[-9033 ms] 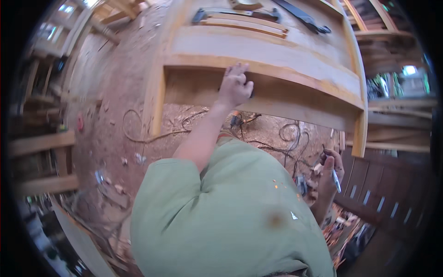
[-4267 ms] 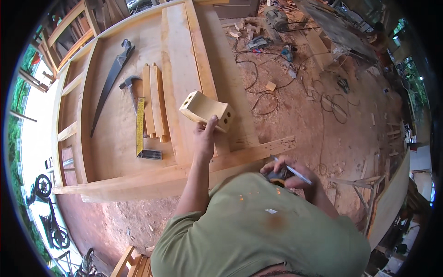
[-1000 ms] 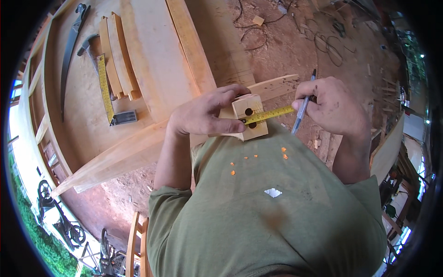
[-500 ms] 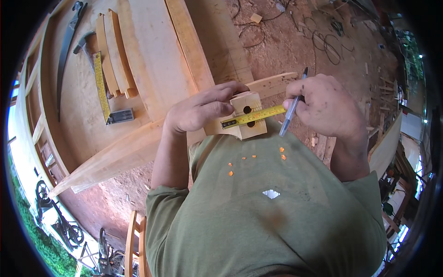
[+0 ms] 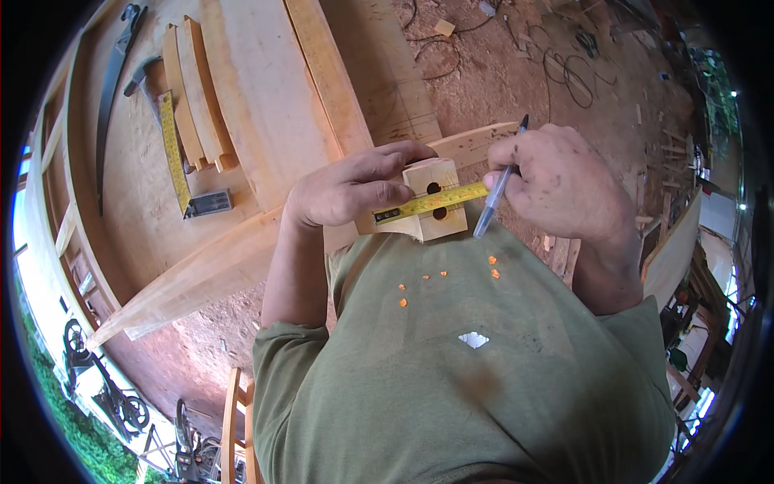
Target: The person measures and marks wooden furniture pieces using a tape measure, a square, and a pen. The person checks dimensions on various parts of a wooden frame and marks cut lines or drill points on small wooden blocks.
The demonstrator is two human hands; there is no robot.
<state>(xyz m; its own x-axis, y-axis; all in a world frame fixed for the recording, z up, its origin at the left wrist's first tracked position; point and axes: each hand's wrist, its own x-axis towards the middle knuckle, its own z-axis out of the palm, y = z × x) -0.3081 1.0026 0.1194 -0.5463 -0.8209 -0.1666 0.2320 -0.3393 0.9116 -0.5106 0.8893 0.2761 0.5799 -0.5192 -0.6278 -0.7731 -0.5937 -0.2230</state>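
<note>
I see the yellow tape blade (image 5: 451, 197) lying left to right across the two-holed wooden block (image 5: 444, 174), its hooked end nearer the left hand (image 5: 347, 189), which grips the block from the left. The right hand (image 5: 568, 185) pinches a clear pen (image 5: 493, 208) where the blade disappears; I can't make out its case.

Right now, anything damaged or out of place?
Yes: the green shirt has a ragged white gap in front, probably a tear, with orange spots above it. Loose cable loops and wood scraps litter the reddish floor, untidy underfoot. The yellow tape across the wooden block looks fine.
</note>
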